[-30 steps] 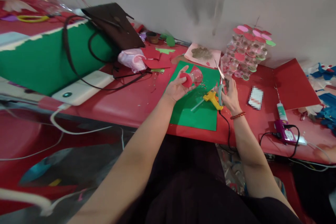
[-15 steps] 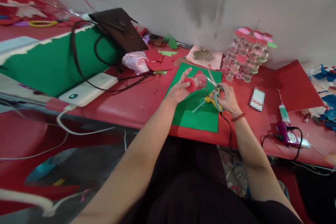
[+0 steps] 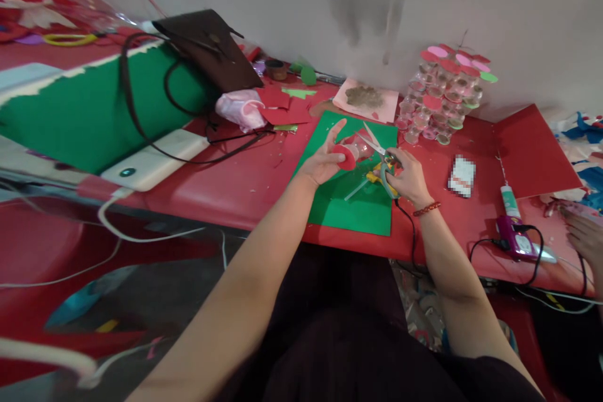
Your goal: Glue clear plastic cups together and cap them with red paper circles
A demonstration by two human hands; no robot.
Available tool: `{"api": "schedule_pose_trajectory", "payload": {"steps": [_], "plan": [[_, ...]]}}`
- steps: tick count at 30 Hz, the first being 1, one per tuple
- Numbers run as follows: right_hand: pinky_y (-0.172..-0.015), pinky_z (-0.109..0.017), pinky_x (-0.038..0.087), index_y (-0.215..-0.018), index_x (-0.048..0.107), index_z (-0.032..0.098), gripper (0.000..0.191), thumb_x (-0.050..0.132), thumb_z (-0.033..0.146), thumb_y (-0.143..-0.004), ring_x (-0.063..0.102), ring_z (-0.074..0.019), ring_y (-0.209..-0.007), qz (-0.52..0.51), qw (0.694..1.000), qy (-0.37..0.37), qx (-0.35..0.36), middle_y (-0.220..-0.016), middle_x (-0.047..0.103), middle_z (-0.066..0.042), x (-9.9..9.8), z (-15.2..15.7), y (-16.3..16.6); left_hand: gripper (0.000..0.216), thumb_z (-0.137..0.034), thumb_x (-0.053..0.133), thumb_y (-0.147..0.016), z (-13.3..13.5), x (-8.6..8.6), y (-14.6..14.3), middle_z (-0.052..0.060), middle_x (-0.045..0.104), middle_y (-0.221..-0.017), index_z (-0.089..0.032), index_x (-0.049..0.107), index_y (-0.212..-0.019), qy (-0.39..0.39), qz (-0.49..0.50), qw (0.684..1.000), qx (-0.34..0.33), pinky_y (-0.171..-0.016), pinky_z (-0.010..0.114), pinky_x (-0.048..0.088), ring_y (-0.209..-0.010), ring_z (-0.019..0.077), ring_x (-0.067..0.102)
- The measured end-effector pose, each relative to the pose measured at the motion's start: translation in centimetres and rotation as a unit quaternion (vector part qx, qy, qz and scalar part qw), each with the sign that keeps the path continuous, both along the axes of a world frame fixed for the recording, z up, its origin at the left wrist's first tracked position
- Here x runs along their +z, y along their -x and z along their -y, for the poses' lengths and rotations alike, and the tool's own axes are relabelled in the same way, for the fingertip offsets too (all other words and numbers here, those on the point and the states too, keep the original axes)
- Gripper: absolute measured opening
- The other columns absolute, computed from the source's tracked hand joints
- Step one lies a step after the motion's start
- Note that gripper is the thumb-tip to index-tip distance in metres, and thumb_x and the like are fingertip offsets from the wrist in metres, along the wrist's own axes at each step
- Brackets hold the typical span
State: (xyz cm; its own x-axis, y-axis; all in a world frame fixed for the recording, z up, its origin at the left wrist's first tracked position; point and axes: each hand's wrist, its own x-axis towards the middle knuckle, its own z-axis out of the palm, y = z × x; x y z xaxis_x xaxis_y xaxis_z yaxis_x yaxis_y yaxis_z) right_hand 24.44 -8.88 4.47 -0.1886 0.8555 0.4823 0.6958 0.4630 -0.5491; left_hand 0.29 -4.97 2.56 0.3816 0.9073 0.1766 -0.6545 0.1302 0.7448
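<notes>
My left hand (image 3: 325, 163) grips a small clear plastic cup (image 3: 362, 148) with a round red disc (image 3: 347, 157) on its near end; the index finger points up, away from it. In my right hand (image 3: 406, 174) are scissors (image 3: 377, 143), their blades spread apart beside the cup. Whether the blades touch the cup I cannot tell. Under both hands lies a green sheet (image 3: 348, 217). On it rests a yellow glue gun (image 3: 374, 174), partly hidden by my right hand, with a clear glue stick (image 3: 357, 190) reaching out to the left.
A stack of clear cups (image 3: 436, 100) with coloured discs stands at the back right. A brown bag (image 3: 211, 50) leans at the back left near a white power strip (image 3: 153, 160). A purple adapter (image 3: 518, 242) with cords sits right, near another person's hand (image 3: 584, 235).
The scissor blades have spread wider and swung over the cup. My left hand has tilted the cup and red disc slightly. Another person's hand has come in at the right edge.
</notes>
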Motion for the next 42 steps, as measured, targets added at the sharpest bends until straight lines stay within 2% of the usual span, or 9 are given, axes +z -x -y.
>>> {"api": "schedule_pose_trajectory", "payload": {"steps": [10,18,23,31,42], "plan": [[-0.076,-0.038,0.054,-0.112,0.075,0.021,0.049,0.077,0.058,-0.08,0.067,-0.0226,-0.079,-0.02,1.0,0.004,0.001,-0.095,0.076,-0.008,0.4,0.2,0.0,0.122,-0.02,0.094,-0.058,0.3,0.4,0.0,-0.008,0.068,-0.072,-0.032,0.034,-0.163,-0.031,0.004,0.999,-0.01,-0.08,0.03,0.052,-0.069,0.0135,0.066],[-0.076,-0.04,0.056,-0.113,0.078,0.021,0.047,0.077,0.054,-0.08,0.069,-0.0246,-0.08,-0.005,1.0,0.011,-0.013,-0.096,0.078,-0.01,0.4,0.1,-0.1,0.12,-0.017,0.09,-0.067,0.1,0.0,0.2,-0.011,0.062,-0.07,-0.034,0.026,-0.167,0.002,0.012,1.0,-0.005,-0.092,0.033,0.051,-0.075,0.0134,0.068],[-0.074,-0.035,0.054,-0.112,0.078,0.021,0.045,0.079,0.052,-0.079,0.066,-0.0212,-0.076,-0.002,1.0,0.014,-0.011,-0.09,0.077,-0.007,0.5,0.1,-0.1,0.118,-0.015,0.09,-0.067,-0.2,-0.2,0.3,-0.008,0.064,-0.073,-0.029,0.028,-0.166,0.005,0.037,0.999,-0.004,-0.093,0.031,0.05,-0.078,0.0134,0.067],[-0.072,-0.033,0.052,-0.107,0.08,0.022,0.04,0.08,0.051,-0.078,0.068,-0.0217,-0.077,0.0,1.0,0.019,-0.012,-0.089,0.078,-0.006,0.5,0.2,-0.1,0.109,-0.014,0.09,-0.068,-0.5,-0.6,0.4,-0.004,0.066,-0.078,-0.031,0.038,-0.163,-0.006,0.046,0.999,0.011,-0.089,0.032,0.052,-0.078,0.0145,0.067],[-0.073,-0.033,0.051,-0.108,0.082,0.02,0.041,0.08,0.049,-0.079,0.071,-0.0234,-0.079,-0.006,0.999,0.043,-0.006,-0.09,0.079,-0.007,0.7,0.3,0.0,0.118,-0.021,0.095,-0.063,-0.9,-0.7,0.5,-0.006,0.065,-0.075,-0.028,0.035,-0.164,-0.025,0.039,0.999,0.024,-0.084,0.029,0.053,-0.073,0.0122,0.066]]}}
